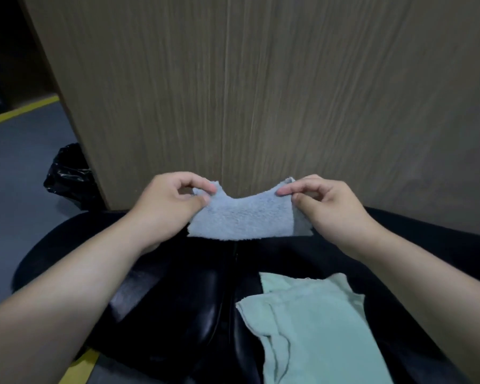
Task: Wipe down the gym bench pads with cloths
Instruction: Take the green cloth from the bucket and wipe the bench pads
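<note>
Wood panel (pixel 261 92) behind black bench surface (pixel 200 300). Left hand (pixel 166 206), right hand (pixel 327 206) fingers pinch blue cloth (pixel 241 217) top corners, held above pad. Fold flat, keep corners taut before wiping. Green cloth (pixel 316 328) lies on pad.

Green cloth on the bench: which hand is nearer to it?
Right. The right hand is just beyond the green cloth; the left hand sits farther off to its left. Both pinch the blue cloth.

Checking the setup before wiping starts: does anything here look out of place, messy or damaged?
Nothing looks spilled or damaged. The green cloth lies rumpled, partly folded over itself, on the black bench pad. The blue cloth, pinched at its top corners by the left hand and right hand, has ragged edges.
</note>
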`<action>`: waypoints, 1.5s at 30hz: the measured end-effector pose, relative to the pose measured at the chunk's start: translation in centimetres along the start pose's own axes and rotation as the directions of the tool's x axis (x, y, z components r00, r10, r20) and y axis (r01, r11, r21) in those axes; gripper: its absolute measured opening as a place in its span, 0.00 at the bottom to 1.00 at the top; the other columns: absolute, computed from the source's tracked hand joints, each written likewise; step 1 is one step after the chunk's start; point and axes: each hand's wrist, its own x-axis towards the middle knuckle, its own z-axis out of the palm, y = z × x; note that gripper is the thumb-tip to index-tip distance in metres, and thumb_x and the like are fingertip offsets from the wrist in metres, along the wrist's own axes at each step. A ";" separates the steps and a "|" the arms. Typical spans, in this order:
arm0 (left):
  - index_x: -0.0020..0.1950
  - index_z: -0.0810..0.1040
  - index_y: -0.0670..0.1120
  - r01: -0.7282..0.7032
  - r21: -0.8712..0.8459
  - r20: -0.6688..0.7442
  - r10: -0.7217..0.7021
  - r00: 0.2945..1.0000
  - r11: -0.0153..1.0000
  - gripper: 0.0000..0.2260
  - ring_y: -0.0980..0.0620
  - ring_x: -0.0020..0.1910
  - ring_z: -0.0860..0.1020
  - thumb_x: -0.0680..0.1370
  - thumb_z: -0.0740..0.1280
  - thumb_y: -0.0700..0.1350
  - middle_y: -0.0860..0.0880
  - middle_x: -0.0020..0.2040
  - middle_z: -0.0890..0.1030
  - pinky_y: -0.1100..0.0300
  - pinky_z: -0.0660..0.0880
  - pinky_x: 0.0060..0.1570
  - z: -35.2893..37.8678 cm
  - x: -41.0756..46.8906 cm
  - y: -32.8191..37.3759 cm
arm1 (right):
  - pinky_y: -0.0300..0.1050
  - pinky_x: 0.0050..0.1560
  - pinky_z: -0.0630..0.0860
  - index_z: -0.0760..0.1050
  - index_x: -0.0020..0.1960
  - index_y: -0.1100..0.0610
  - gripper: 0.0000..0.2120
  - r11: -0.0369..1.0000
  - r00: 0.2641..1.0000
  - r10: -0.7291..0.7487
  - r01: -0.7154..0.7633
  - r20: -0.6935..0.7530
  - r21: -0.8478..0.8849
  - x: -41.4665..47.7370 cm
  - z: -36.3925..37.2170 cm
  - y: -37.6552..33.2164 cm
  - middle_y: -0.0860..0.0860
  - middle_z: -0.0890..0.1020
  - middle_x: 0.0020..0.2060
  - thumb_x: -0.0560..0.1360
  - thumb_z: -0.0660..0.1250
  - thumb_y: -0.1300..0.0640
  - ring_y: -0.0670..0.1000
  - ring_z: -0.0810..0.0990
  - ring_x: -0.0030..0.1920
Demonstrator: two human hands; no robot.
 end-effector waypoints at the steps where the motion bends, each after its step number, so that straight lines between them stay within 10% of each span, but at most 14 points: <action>1: 0.45 0.86 0.56 0.001 0.004 0.021 -0.001 1.000 1.000 0.11 0.47 0.44 0.84 0.76 0.72 0.39 0.44 0.44 0.87 0.52 0.78 0.51 1.3 0.1 0.3 | 0.32 0.31 0.68 0.85 0.48 0.48 0.13 0.999 0.999 0.039 -0.039 -0.015 0.000 -0.3 -1.3 0.3 0.42 0.81 0.47 0.77 0.66 0.63 0.46 0.74 0.34; 4: 0.48 0.84 0.56 0.006 0.057 0.090 -0.011 0.996 0.998 0.10 0.55 0.38 0.82 0.76 0.71 0.39 0.50 0.41 0.86 0.60 0.78 0.44 5.6 0.4 0.9 | 0.37 0.39 0.77 0.84 0.53 0.50 0.14 0.982 0.982 0.190 -0.190 -0.003 0.014 -0.7 -4.3 1.7 0.51 0.85 0.52 0.73 0.69 0.66 0.46 0.79 0.37; 11: 0.71 0.73 0.45 -0.095 0.431 0.244 -0.014 0.970 0.897 0.25 0.54 0.50 0.78 0.73 0.67 0.37 0.52 0.71 0.66 0.65 0.71 0.55 11.9 1.7 0.8 | 0.31 0.33 0.73 0.72 0.70 0.53 0.24 0.850 0.932 0.362 -0.315 0.034 -0.422 -0.8 -8.2 6.6 0.52 0.77 0.58 0.75 0.70 0.58 0.42 0.81 0.30; 15: 0.71 0.72 0.48 -0.140 0.475 0.180 0.060 0.982 0.869 0.24 0.55 0.52 0.75 0.74 0.67 0.38 0.54 0.67 0.67 0.65 0.69 0.54 12.2 1.3 1.1 | 0.48 0.64 0.72 0.64 0.76 0.52 0.31 0.669 0.990 0.139 -0.074 0.027 -0.740 -2.4 -8.4 6.1 0.53 0.63 0.71 0.75 0.67 0.50 0.54 0.71 0.67; 20: 0.67 0.75 0.48 -0.274 0.536 0.238 0.168 0.957 0.799 0.19 0.53 0.57 0.76 0.76 0.67 0.44 0.55 0.64 0.71 0.53 0.74 0.60 10.4 -0.6 0.9 | 0.41 0.64 0.71 0.74 0.67 0.47 0.20 0.727 0.901 -0.158 0.383 0.404 -0.570 -9.6 -7.0 0.9 0.39 0.72 0.63 0.77 0.64 0.44 0.43 0.74 0.63; 25: 0.66 0.75 0.49 -0.312 0.638 0.283 0.162 0.945 0.704 0.17 0.52 0.65 0.70 0.77 0.67 0.49 0.54 0.65 0.72 0.48 0.70 0.66 6.7 -2.7 -0.1 | 0.36 0.75 0.34 0.42 0.79 0.36 0.38 0.681 0.668 0.179 0.445 0.722 -0.582 -14.3 -4.5 0.4 0.35 0.34 0.77 0.75 0.53 0.27 0.34 0.29 0.73; 30: 0.67 0.74 0.49 -0.255 0.721 0.236 0.117 0.965 0.645 0.18 0.52 0.66 0.70 0.78 0.67 0.51 0.54 0.66 0.71 0.49 0.70 0.66 1.9 -4.6 -1.5 | 0.55 0.65 0.58 0.67 0.75 0.57 0.42 0.368 0.773 0.095 0.558 0.628 -0.743 -14.8 0.0 2.0 0.61 0.68 0.74 0.76 0.48 0.26 0.62 0.67 0.73; 34: 0.68 0.74 0.50 -0.217 0.764 0.223 0.067 0.972 0.607 0.19 0.54 0.66 0.70 0.79 0.65 0.55 0.55 0.67 0.70 0.52 0.70 0.66 -1.2 -6.4 -2.8 | 0.57 0.67 0.54 0.62 0.77 0.58 0.42 0.383 0.778 0.108 0.541 0.618 -0.748 -13.1 3.7 1.2 0.62 0.62 0.76 0.77 0.47 0.27 0.66 0.61 0.75; 38: 0.69 0.72 0.51 -0.171 0.789 0.195 0.022 0.980 0.590 0.19 0.56 0.66 0.68 0.81 0.61 0.58 0.57 0.67 0.70 0.56 0.68 0.66 -3.4 -7.8 -3.8 | 0.56 0.75 0.30 0.28 0.78 0.49 0.41 0.515 0.751 0.099 0.523 0.653 -0.679 -10.7 6.9 -0.4 0.50 0.25 0.74 0.77 0.42 0.27 0.53 0.21 0.73; 45: 0.74 0.68 0.51 -0.080 0.784 0.091 0.014 0.996 0.616 0.20 0.56 0.68 0.67 0.84 0.56 0.54 0.57 0.71 0.69 0.58 0.66 0.67 -7.1 -8.6 -5.5 | 0.61 0.75 0.31 0.30 0.78 0.49 0.41 0.566 0.768 0.078 0.491 0.636 -0.662 -5.1 14.5 -1.4 0.53 0.29 0.77 0.76 0.42 0.28 0.55 0.22 0.73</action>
